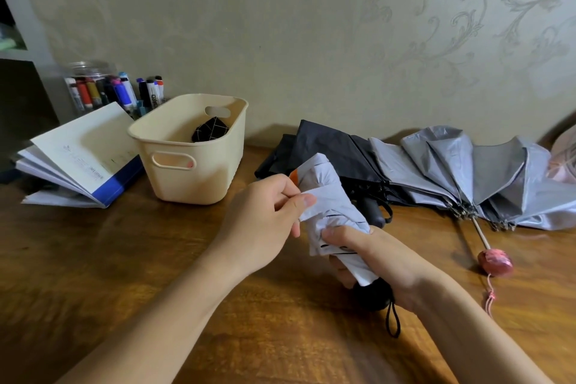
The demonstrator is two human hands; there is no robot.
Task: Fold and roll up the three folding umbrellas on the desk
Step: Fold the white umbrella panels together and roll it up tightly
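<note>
Your right grip (374, 259) clasps the white umbrella (330, 193) by its lower end, over open bench (124, 259); your left grip (261, 212) pinches its flap (308, 207); the black umbrella (327, 146) and silver umbrella (467, 171) crowd the back edge.

Both bare forearms reach in from the near side and meet at the light grey umbrella (330, 193). The left hand (265, 221) sits just left of the umbrella, its back toward the camera. Its thumb and forefinger pinch the umbrella's loose strap (311, 207), and the other fingers are curled beneath. The right hand (377, 256) grips the umbrella's lower part, just above its black handle (374, 293), with the fingers wrapped round the fabric. Its forearm runs off to the lower right of the umbrella.
</note>
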